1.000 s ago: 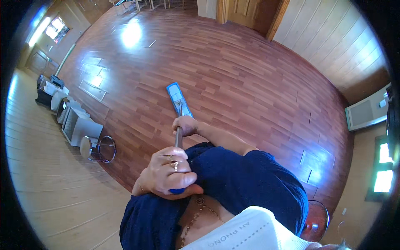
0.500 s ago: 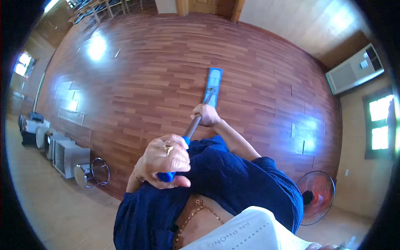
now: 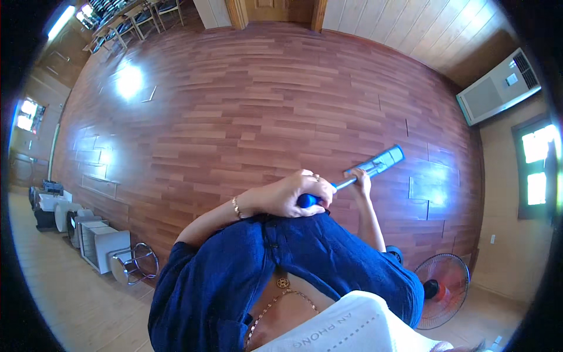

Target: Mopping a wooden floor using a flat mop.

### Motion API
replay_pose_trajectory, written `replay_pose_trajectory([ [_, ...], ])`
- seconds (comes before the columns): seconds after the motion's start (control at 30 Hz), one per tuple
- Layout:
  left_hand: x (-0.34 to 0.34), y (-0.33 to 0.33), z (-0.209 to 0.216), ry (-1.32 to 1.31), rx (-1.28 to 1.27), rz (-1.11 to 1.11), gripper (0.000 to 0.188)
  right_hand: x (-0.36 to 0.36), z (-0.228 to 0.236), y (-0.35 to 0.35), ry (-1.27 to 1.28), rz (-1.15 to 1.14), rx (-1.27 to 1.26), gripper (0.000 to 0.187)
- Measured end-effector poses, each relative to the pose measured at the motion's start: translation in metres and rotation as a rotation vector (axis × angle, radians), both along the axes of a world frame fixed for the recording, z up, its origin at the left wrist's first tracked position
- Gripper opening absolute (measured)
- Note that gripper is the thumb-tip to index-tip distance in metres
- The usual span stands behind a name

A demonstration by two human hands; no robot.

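Note:
A flat mop with a blue rectangular head (image 3: 384, 160) lies against the wood-patterned floor, to the right of the middle. Its thin pole runs back toward my body. My left hand (image 3: 308, 192), wearing a ring and a bracelet, is wrapped round the blue grip (image 3: 307, 200) at the pole's upper end, in front of my waist. Lower down, close to the mop head, my right hand (image 3: 360, 179) grips the pole with the arm stretched forward.
A red fan (image 3: 441, 291) stands at the lower right, close to my right side. White furniture (image 3: 105, 243) and a round metal-legged stool (image 3: 135, 264) line the left wall. A white air conditioner (image 3: 498, 88) is at the right wall; chairs (image 3: 141, 20) are far left.
The mop head has swung from the middle of the floor to the right and nearer me. My left hand has moved right and up, my right hand to the right; both keep their hold.

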State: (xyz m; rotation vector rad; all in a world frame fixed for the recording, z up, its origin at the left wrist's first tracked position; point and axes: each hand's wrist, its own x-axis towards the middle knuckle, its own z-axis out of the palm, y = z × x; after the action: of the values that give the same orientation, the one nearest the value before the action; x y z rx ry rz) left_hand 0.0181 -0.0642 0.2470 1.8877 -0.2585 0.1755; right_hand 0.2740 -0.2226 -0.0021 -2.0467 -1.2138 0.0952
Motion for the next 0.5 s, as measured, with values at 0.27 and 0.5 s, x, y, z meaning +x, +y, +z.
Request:
replay_pose_trajectory([
  [0.27, 0.063, 0.022, -0.025, -0.007, -0.024, 0.044, 0.012, 0.075, -0.025, 0.027, -0.021, -0.073, -0.157, 0.023],
  [0.5, 0.041, 0.019, -0.021, -0.109, 0.105, 0.349, 0.012, 0.085, -0.028, 0.1, 0.009, 0.168, -0.181, 0.029],
])
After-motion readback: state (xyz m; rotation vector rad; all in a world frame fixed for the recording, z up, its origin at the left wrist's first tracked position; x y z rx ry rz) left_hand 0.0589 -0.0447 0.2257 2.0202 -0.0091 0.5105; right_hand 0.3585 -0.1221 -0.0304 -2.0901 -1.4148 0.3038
